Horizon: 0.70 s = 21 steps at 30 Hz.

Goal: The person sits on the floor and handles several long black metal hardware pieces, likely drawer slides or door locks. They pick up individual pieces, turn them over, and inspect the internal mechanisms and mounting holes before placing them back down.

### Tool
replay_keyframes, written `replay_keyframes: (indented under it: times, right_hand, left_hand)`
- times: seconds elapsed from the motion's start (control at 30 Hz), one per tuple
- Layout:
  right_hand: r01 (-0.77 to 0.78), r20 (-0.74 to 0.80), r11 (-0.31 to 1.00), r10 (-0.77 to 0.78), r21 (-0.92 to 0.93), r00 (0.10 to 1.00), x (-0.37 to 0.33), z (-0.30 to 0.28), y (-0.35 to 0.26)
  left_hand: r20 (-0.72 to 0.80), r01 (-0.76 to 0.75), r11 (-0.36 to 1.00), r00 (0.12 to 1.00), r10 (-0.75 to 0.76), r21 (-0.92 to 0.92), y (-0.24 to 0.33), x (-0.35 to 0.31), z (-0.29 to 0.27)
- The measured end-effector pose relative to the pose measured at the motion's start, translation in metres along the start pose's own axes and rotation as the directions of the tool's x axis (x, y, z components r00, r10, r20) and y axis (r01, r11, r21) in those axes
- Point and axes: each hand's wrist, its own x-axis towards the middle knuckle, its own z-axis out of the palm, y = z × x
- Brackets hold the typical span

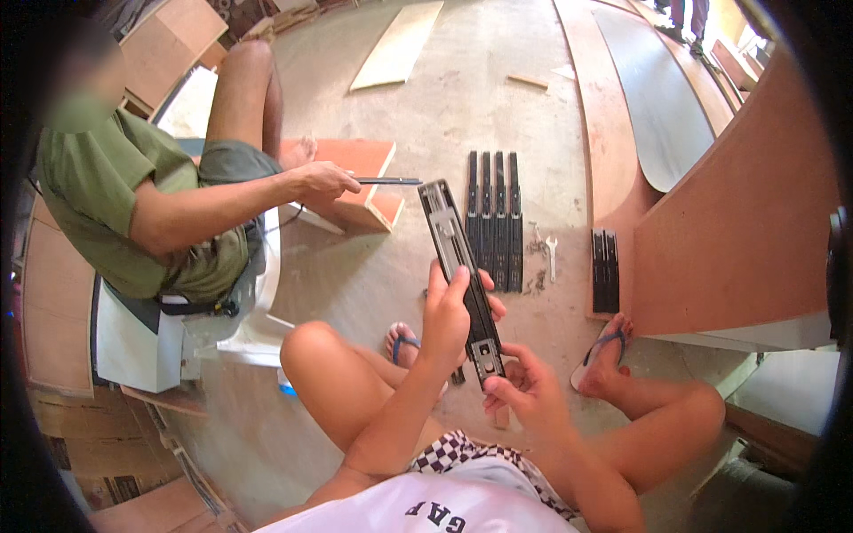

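Observation:
A black metal drawer slide (pixel 451 233) is held up in front of me, tilted, its far end leaning left. My left hand (pixel 447 313) is closed around its middle, thumb along the near face and fingertips showing on the far side. At its lower end, the thumb and fingers of my right hand (pixel 529 389) pinch the slide beside a slot with round holes. Beyond my hands, several more drawer slides (pixel 496 222) lie side by side on the floor. A small open-end wrench (pixel 552 258) and scattered screws (pixel 537 281) lie to their right.
On the left a seated co-worker (pixel 178 195) holds a thin dark strip (pixel 389 181) near the slide's far end. More slides (pixel 605 271) rest on a board by my right foot. A large wooden panel (pixel 737 213) stands on the right; a pale board (pixel 397 44) lies farther off.

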Motion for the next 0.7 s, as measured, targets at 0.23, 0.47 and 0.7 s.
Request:
replay_keyframes:
  times: [0.23,0.47,0.7]
  right_hand:
    - [-0.306,0.011,0.878,0.325,0.367,0.946,0.072,-0.008,0.043]
    - [-0.293,0.223,0.438,0.205,0.85,0.953,0.232,0.114,0.051]
    - [0.059,-0.05,0.469,-0.03,0.881,0.998,0.286,0.115,0.04]
  left_hand:
    - [0.053,-0.232,0.972,0.971,0.234,-0.045,0.066,-0.041,-0.024]
    - [0.058,-0.677,0.734,0.736,0.674,0.055,0.128,-0.08,-0.085]
    - [-0.03,-0.59,0.807,0.807,0.589,-0.02,0.12,-0.07,-0.105]
